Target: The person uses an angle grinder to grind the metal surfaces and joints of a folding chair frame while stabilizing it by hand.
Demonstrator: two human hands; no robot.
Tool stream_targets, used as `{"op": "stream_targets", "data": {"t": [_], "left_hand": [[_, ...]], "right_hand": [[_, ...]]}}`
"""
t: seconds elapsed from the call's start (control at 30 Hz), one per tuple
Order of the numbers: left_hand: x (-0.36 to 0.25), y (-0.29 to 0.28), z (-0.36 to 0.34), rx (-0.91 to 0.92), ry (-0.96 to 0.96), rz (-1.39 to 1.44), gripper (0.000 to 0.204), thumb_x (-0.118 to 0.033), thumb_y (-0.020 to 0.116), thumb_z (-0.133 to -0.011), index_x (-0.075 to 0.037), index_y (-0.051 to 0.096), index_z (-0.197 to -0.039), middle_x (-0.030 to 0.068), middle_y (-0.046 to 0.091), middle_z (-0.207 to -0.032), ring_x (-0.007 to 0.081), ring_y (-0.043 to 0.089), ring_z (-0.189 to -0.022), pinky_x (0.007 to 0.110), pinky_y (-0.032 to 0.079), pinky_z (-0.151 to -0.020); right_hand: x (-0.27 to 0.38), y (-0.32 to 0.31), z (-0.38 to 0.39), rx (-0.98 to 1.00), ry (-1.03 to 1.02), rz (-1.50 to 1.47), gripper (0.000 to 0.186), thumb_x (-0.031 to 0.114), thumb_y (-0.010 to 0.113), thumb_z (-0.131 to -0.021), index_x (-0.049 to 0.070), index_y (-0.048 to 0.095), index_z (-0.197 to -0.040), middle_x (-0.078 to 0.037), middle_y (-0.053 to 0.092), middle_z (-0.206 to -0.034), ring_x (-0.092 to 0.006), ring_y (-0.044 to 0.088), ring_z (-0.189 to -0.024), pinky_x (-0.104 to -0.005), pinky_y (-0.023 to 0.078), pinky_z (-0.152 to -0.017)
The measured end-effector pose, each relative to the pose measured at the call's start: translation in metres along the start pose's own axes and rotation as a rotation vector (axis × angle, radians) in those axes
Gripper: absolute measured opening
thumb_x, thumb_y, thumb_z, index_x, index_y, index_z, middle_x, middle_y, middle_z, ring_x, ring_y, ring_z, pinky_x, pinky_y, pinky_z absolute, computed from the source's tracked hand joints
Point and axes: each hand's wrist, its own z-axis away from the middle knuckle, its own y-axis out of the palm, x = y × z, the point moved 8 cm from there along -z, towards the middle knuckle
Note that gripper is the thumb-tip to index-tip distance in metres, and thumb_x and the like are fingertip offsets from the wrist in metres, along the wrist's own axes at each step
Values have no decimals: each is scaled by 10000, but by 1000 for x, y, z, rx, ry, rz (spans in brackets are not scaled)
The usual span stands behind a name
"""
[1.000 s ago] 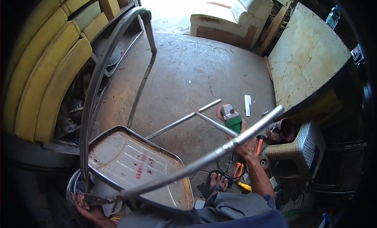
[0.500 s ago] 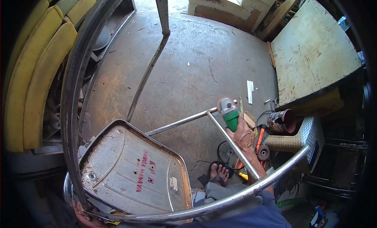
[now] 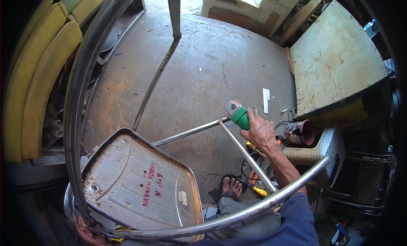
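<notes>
Above a scuffed grey floor [image 3: 203, 85], a green angle grinder [image 3: 240, 115] is just beside a joint of the tubular metal frame [image 3: 248, 157], the right hand's [image 3: 260, 130] grip wrapped around its body. The left hand [image 3: 84, 234] touches the frame at lower left, partly hidden, its grip impossible to tell; a rusty panel [image 3: 127, 182] tilts near it.
</notes>
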Motion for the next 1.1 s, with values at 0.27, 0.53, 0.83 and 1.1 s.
{"op": "stream_targets", "data": {"t": [0.27, 0.53, 0.83, 1.1], "left_hand": [[163, -24, 44, -26, -655, 571, 486, -230, 699, -955, -4, 601, -1373, 182, 608, -1234, 259, 597, -916, 366, 511, -663], [113, -10, 31, 64, -352, 222, 670, -390, 741, -909, 43, 583, -1395, 128, 653, -1101, 146, 486, -668, 284, 384, -556], [139, -17, 34, -2, -339, 245, 679, -471, 693, -928, 65, 608, -1336, 124, 669, -1007, 147, 507, -645, 279, 391, -556], [149, -19, 38, 60, -200, 55, 666, -372, 640, -984, 51, 423, -1450, 177, 593, -1193, 263, 604, -933, 407, 539, -763]], "right_hand": [[34, -21, -32, 189, -162, 125, 726, 386, 733, -759, 93, 475, -1372, -251, 724, -950, -426, 724, -863, -530, 565, -775], [37, -14, -39, 175, -239, 93, 697, 419, 732, -755, 98, 519, -1336, -227, 738, -931, -406, 731, -853, -510, 551, -759], [20, -5, -29, 117, -272, -2, 820, 407, 744, -738, 124, 477, -1460, -228, 725, -1046, -408, 719, -947, -490, 574, -813], [20, 8, -50, 177, -409, -20, 902, 350, 771, -722, 214, 423, -1544, -143, 701, -1230, -356, 705, -1058, -464, 573, -873]]}}
